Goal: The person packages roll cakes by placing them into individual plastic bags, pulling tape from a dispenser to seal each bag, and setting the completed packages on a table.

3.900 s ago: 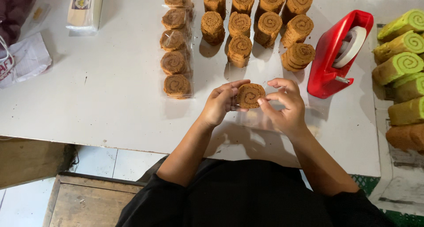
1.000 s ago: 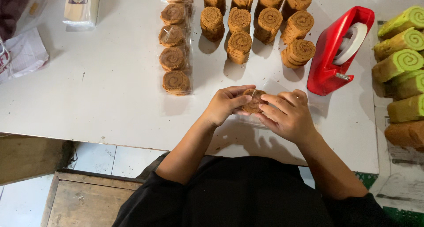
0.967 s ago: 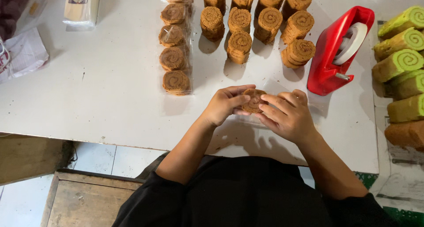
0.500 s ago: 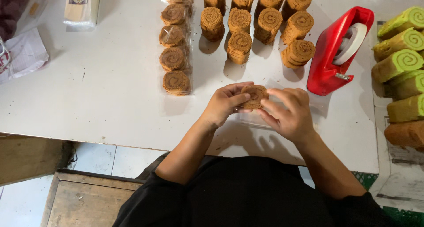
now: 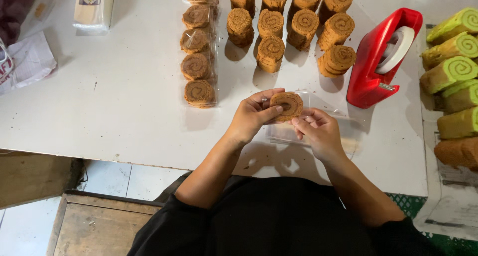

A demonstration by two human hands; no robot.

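- The white flat tabletop has its widest bare stretch on the left and centre-left; the near edge runs just under the person's forearms, with tiled floor and a wooden crate below it.
- Unwrapped stock: nine brown spiral-roll cake slices stand bare in a loose cluster at the top, just beyond the hands, so most of the batch looks still to be wrapped.
- Done so far, by my reading: a column of five brown roll slices sealed in clear plastic wrap lies left of the bare cluster, the nearest one close to the left hand.
- On the right, the red plastic tape dispenser with a white roll stands near the right hand, leaving only a narrow lane; beyond it green spiral rolls crowd the table's right edge.
- In hand: one brown spiral-roll slice sits partly inside a clear plastic sleeve, held just above the table in front of the person.
- The left hand pinches the slice, thumb across its face; the right hand grips the sleeve's lower edge, the two hands close together.
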